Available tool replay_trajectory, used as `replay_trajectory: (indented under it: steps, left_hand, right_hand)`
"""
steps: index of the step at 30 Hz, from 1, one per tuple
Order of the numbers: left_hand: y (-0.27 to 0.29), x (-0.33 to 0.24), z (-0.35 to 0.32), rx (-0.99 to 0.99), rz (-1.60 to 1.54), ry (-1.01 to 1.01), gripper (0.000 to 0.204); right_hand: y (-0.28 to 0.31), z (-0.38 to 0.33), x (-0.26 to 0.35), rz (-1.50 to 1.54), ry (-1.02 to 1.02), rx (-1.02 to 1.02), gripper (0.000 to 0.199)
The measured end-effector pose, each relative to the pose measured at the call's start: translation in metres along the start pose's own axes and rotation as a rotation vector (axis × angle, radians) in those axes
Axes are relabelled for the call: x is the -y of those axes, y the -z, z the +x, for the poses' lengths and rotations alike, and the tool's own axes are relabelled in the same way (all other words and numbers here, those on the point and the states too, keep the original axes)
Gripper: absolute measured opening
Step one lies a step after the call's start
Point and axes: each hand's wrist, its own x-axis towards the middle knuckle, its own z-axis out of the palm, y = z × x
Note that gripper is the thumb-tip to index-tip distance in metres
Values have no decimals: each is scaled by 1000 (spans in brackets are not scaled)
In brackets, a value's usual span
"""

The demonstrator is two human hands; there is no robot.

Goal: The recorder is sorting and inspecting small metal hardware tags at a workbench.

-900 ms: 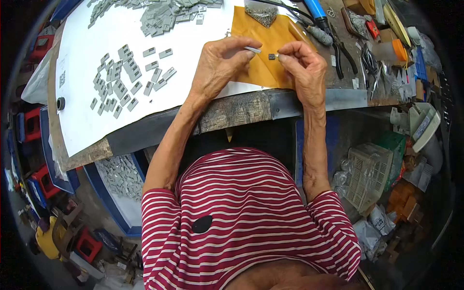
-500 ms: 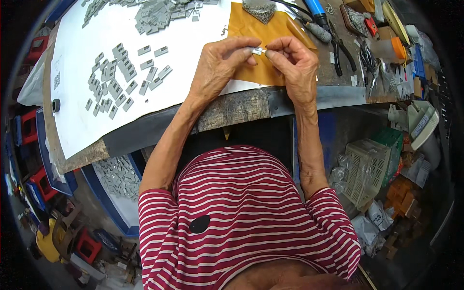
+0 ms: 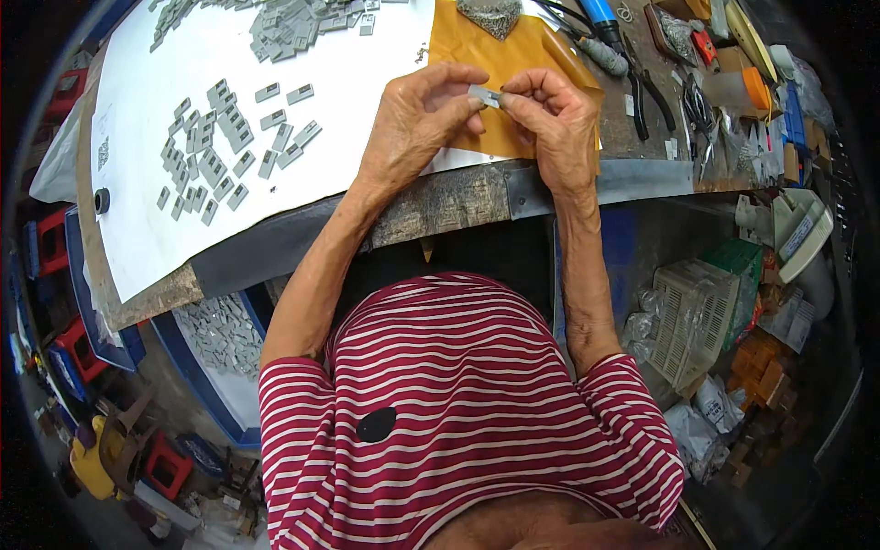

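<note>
Over the yellow-brown sheet (image 3: 510, 137), both hands meet at a small grey rectangular piece (image 3: 482, 94). My left hand (image 3: 411, 124) pinches it by its left end between thumb and fingers. My right hand (image 3: 561, 124) is closed, thumb against forefinger, right at the piece's other end. Whatever tiny part sits between those right fingertips is too small to make out. On the white sheet (image 3: 302, 192) to the left lie several similar grey pieces (image 3: 229, 124), each with a dark slot, and a larger heap of them (image 3: 298, 27) is farther back.
A clear bag of tiny metal parts (image 3: 495, 16) rests on the yellow-brown sheet's far side. Black-handled pliers (image 3: 649, 96) and a blue-handled tool (image 3: 600, 14) lie to the right. Below the table's left edge stands a blue bin (image 3: 188, 367) holding more grey pieces.
The grey piece has turned slightly in my left fingers, and its plain grey face shows more now. My right fingertips have come closer to its end. The view has shifted a little.
</note>
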Motion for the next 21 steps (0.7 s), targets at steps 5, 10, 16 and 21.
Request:
replay_trajectory:
  steps: [5,10,16,21]
  left_hand:
    - [-2,-1,-1,-14,1,26,21]
    - [-1,0,0,4,7,13,20]
    - [0,-2,0,25,-89,44,20]
    - [0,-2,-1,18,-126,84,20]
  right_hand:
    - [2,0,0,3,-29,22,10]
    - [4,2,-6,25,-31,56,10]
    - [3,2,-7,46,-58,74,9]
    - [-1,2,-7,109,-76,76,8]
